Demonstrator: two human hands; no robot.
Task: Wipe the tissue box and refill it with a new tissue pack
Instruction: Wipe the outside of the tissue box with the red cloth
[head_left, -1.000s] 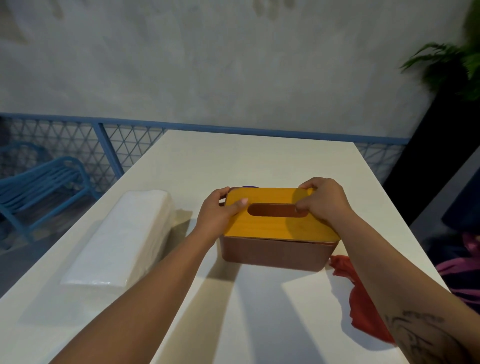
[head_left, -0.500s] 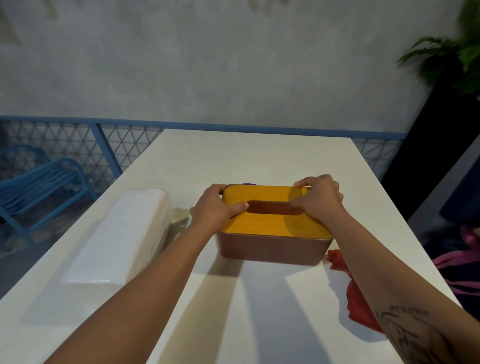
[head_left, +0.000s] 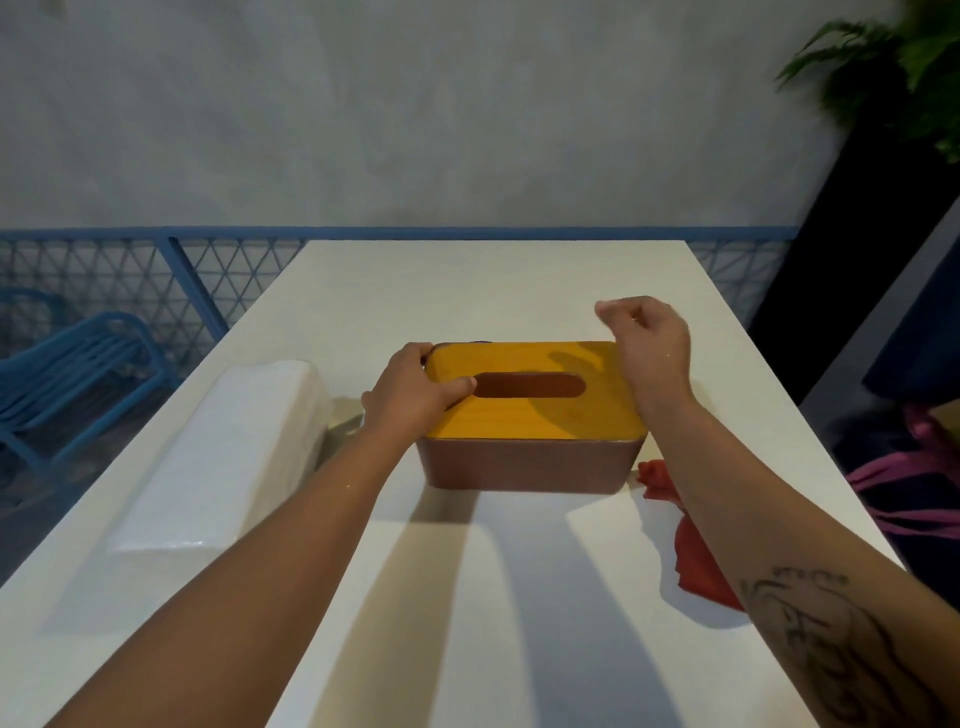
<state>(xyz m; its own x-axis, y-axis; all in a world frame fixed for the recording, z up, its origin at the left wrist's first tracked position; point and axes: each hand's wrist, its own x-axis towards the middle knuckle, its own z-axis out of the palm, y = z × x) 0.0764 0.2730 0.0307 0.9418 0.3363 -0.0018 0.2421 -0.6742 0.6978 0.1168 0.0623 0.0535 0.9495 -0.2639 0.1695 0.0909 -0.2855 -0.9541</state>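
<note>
1. I see the tissue box (head_left: 530, 462) standing mid-table (head_left: 467, 291), with its yellow lid (head_left: 535, 421) on.
2. The left hand (head_left: 410, 395) grips the lid's left end, thumb on top beside the slot.
3. The right hand (head_left: 652, 343) hovers over the box's far right corner, fingers loosely curled, holding nothing.
4. The tissue pack (head_left: 223, 457) lies left of the box, and the red cloth (head_left: 696, 566) lies just right of it.

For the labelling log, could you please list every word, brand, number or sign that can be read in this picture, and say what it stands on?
No text in this view can be read.
Tissue pack: plain white wrapper, no print shows.
Tissue box: the yellow lid and brown side bear no label.
Tattoo on the right forearm: dark lines, possibly script, too blurred to read.
</note>
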